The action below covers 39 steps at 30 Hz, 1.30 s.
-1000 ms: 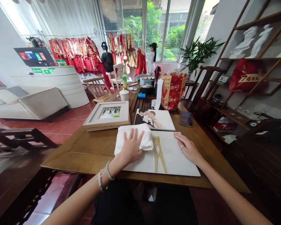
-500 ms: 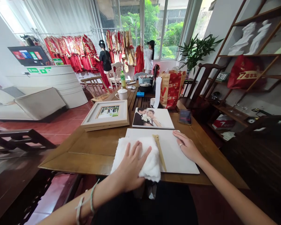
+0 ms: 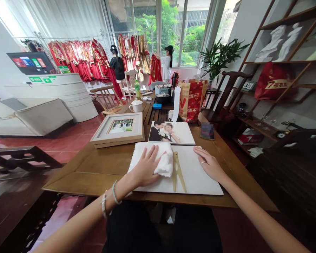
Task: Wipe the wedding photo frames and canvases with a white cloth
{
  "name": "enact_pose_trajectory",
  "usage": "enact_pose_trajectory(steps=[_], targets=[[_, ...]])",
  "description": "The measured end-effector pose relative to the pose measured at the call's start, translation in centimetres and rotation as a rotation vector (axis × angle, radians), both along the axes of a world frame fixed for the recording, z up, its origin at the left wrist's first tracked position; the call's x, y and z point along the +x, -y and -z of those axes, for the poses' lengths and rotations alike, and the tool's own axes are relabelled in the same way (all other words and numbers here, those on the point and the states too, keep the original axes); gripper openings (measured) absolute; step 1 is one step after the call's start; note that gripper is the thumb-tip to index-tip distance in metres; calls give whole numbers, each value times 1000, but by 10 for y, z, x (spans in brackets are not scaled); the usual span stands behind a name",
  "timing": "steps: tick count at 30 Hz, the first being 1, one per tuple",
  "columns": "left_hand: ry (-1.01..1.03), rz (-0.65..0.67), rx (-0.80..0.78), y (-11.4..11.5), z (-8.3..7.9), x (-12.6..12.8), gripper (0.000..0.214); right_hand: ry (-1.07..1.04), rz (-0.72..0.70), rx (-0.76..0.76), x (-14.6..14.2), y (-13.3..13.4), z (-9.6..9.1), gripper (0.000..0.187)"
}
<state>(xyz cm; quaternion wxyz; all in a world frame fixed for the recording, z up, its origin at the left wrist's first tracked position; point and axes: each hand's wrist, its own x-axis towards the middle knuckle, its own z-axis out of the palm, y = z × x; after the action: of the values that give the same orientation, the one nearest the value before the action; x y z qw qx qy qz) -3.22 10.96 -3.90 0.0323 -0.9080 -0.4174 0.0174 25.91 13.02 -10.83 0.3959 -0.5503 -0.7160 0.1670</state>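
My left hand [image 3: 146, 165] lies flat with fingers apart on a folded white cloth [image 3: 163, 164], pressing it against a white board [image 3: 200, 181]. My right hand [image 3: 210, 165] rests open on the board's upper right part, with a ring on one finger. Between the hands, a tan V-shaped piece [image 3: 181, 175] lies on the board, its two legs meeting at the top and spreading toward me. Just beyond the board is a photo panel [image 3: 181, 135] of a couple. To its left sits a light wooden picture frame [image 3: 100, 140] on the brown table [image 3: 100, 168].
Farther back stand a white lidded cup [image 3: 136, 106], a black pot [image 3: 162, 98] and a red-and-tan paper bag [image 3: 193, 102]. A pixelated dark item [image 3: 207, 130] lies at the right. Two people are beside racks of red garments [image 3: 79, 59].
My left hand has pushed the cloth away from me, toward the board's far edge. More of the V-shaped piece now shows. My right hand stays in place.
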Motion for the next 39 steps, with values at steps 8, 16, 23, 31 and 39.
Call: enact_pose_trajectory(steps=[8,16,23,31,39], targets=[[-106,-22,-239,81,-20,-1,94,14,-2,-16,0,0,0,40],[-140,-5,-226,32,-22,3,79,34,2,-28,-1,0,-2,40],[-121,-42,-245,-18,-19,11,72,35,-14,-5,1,-2,-1,39],[-128,-14,-268,44,-28,4,89,35,-3,-30,-1,0,-3,40],[-206,0,-298,87,-25,5,96,53,-5,-25,-1,0,-1,40]])
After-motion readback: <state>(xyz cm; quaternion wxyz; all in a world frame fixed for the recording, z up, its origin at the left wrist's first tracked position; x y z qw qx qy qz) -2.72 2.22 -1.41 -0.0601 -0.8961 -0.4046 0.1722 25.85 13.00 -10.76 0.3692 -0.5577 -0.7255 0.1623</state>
